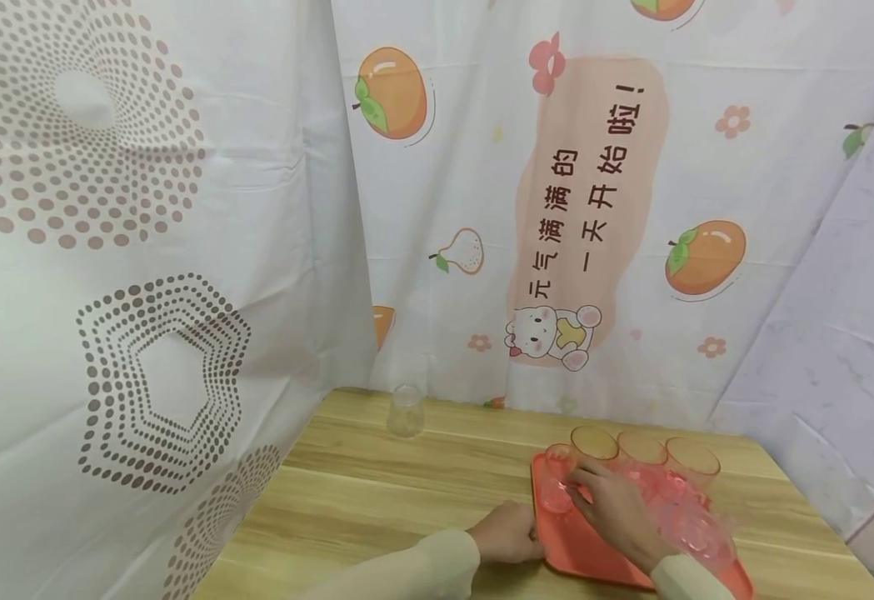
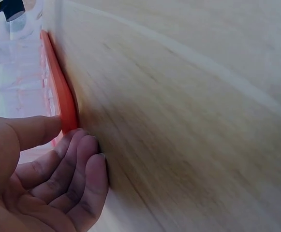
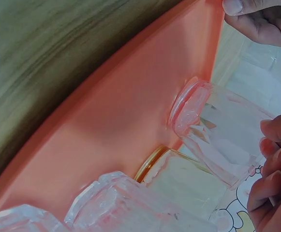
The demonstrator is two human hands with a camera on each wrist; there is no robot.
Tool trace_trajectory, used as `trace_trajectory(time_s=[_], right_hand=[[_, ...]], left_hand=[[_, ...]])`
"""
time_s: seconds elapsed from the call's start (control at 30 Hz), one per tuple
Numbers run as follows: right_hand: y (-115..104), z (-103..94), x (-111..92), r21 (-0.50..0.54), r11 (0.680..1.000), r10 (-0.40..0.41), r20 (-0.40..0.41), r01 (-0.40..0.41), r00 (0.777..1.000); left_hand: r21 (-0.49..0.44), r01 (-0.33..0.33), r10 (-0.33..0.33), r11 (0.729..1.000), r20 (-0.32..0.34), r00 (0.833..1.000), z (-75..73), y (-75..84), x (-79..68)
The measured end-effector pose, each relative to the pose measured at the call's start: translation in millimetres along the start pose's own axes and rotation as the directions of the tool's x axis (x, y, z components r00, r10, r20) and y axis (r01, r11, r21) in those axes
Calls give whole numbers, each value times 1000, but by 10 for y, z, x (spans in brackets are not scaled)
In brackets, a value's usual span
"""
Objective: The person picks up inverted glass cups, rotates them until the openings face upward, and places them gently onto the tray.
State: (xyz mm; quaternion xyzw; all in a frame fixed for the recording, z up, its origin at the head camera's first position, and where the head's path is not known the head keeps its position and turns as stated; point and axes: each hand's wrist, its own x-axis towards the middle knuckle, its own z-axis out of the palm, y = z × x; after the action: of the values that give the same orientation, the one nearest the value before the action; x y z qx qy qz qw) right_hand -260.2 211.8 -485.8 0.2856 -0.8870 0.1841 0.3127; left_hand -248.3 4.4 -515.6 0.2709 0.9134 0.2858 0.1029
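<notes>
An orange-red tray (image 1: 579,546) lies on the wooden table. My left hand (image 1: 507,532) grips its left edge, with the thumb (image 2: 41,130) on the rim and the other fingers curled below it. At the tray's back left corner stands a faceted clear drinking glass (image 3: 227,130) with a pinkish tint. My right hand (image 1: 616,508) reaches over the tray and pinches this glass near its rim, the fingers curled. Close beside it is an amber-tinted glass (image 3: 184,181). Further clear glasses (image 1: 695,533) stand on the tray's right part, partly hidden by my right hand.
Along the tray's back edge are an amber-rimmed glass (image 1: 594,444) and pinkish-orange glasses (image 1: 693,457). One clear glass (image 1: 406,412) stands apart at the table's back left. Printed curtains (image 1: 437,167) hang behind and to the left of the table (image 1: 362,483).
</notes>
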Motion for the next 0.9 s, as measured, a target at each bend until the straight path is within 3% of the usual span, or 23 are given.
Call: trace_trajectory(time_s=[0.17,0.37,0.9], right_hand=[[-22,-3,42,-6,1000,21,29,-21,999],[-36,2,76,-10,998,57,72,-57,996],[-63,72,75,-10,994,110,64,-110,992]], left_hand=[[97,-12,13,995,-7,1000,-6,29,17],[261,-51,53,964,-3,999,8,67,45],[197,2,-3,980,4,1000,70,21,73]])
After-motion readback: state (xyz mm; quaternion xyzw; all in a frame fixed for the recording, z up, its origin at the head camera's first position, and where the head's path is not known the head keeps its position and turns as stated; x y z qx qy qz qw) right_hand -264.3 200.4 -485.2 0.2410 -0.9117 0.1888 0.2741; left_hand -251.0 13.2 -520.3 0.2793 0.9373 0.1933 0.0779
